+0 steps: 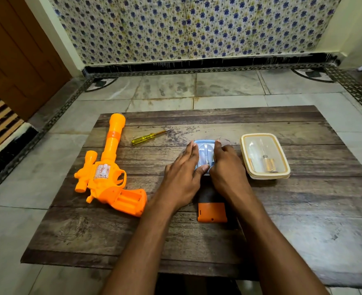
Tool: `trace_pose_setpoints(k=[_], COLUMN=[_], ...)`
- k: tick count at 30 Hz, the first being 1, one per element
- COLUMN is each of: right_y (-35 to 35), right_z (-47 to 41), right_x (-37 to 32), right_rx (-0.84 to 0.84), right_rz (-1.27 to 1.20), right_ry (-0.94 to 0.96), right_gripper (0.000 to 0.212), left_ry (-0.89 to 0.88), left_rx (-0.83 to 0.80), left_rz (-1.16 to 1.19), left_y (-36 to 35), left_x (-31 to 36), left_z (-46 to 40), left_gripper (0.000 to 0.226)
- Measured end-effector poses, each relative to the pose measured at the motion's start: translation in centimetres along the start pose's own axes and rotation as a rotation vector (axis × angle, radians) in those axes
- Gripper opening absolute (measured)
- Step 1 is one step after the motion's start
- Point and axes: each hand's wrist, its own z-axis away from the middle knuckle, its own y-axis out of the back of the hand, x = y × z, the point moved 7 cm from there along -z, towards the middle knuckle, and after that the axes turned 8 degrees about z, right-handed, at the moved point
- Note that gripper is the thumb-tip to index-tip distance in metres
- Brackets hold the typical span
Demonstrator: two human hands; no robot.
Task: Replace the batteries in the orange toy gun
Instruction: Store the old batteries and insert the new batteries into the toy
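Note:
The orange toy gun (pixel 107 173) lies on the left of the wooden board (pixel 197 231), its grip's battery bay uncovered and facing up. Its orange battery cover (pixel 212 212) lies near the board's middle, a tiny screw (pixel 190 219) just left of it. A small blue lidded box (pixel 205 155) sits at the centre. My left hand (pixel 183 173) and my right hand (pixel 227 169) hold its two sides, thumbs at its near edge. A yellow-handled screwdriver (pixel 147 137) lies beyond the gun. A cream clear-lidded box (pixel 265 156) at the right holds batteries.
The board rests on a tiled floor (pixel 218 86). A patterned cloth (pixel 186 28) hangs on the wall behind, and a brown door (pixel 16 50) stands at the far left.

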Motion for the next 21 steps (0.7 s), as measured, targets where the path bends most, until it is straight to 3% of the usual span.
trace_pose_setpoints(k=[17,21], right_y=[0.3,1.3], right_z=[0.4,1.1], right_x=[0.3,0.2], right_rx=[-0.007,0.093], right_rz=[-0.014,-0.013], right_ry=[0.01,0.012], right_gripper=[0.067,0.047], left_ry=[-0.036,-0.041], left_rx=[0.048,0.045], left_rz=[0.024,-0.005], left_y=[-0.4,-0.4], left_x=[-0.4,-0.1], left_z=[-0.1,0.0], left_gripper=[0.064,0.066])
